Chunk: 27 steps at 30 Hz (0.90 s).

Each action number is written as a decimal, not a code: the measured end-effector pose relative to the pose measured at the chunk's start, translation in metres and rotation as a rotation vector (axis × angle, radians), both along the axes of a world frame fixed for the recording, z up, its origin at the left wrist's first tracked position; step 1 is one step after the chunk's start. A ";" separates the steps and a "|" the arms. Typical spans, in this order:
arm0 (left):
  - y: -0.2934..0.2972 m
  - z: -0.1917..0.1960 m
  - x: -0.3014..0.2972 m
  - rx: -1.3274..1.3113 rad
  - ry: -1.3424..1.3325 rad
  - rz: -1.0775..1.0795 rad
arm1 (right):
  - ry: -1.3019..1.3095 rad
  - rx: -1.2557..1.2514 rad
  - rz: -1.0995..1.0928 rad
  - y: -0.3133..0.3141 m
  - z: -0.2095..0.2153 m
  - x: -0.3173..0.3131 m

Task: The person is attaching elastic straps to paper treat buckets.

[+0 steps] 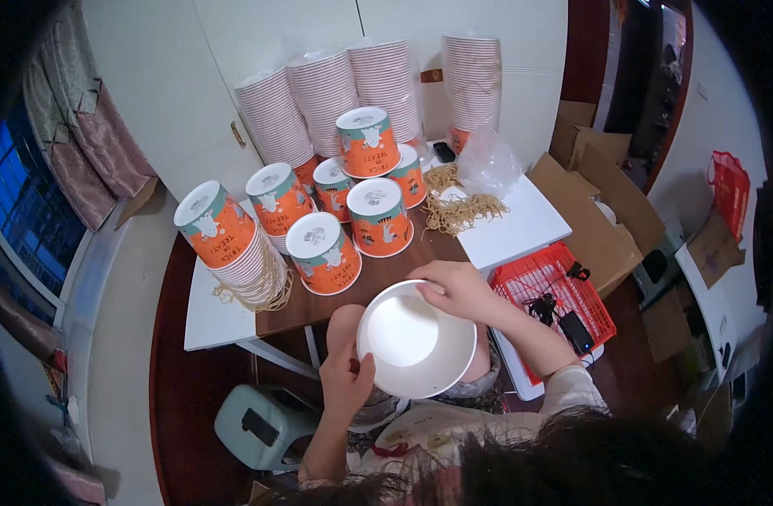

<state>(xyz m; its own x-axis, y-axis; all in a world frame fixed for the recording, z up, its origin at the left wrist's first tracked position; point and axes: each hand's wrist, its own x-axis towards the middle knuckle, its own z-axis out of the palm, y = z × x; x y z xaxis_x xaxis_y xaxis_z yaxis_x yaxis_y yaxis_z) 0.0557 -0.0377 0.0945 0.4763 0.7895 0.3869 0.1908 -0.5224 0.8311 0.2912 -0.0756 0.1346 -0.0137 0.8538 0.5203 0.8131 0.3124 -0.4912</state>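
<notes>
A round paper bucket [406, 336] is tilted over my lap, its white inside facing me. My right hand [459, 292] grips the far right of its rim, thumb inside. My left hand [346, 379] is closed against the bucket's left side, the thumb near the rim and some fingers hidden. On the table beyond, an orange-and-green printed bucket [380, 218] stands upside down among several alike. At the left, more are nested in a stack [216, 226] with beige cords [272, 274] draped over it. Another heap of beige cords [460, 211] lies at the table's right.
Tall stacks of nested buckets [386, 84] in clear plastic stand against the white cabinet doors. A crumpled clear bag [490, 164] lies near the cords. To the right are a red plastic basket [593, 295] holding black cables and an open cardboard box [610, 223]. A grey-green stool [251, 430] stands left.
</notes>
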 end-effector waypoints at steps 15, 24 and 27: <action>0.032 -0.022 -0.005 -0.028 0.084 -0.063 | -0.347 0.025 -0.128 0.000 -0.008 -0.041; 0.099 -0.038 0.038 -0.065 0.259 -0.627 | -0.136 -0.059 -0.066 -0.001 -0.045 -0.046; 0.103 -0.031 0.043 -0.040 0.409 -0.639 | -0.146 -0.089 -0.027 -0.001 -0.050 -0.042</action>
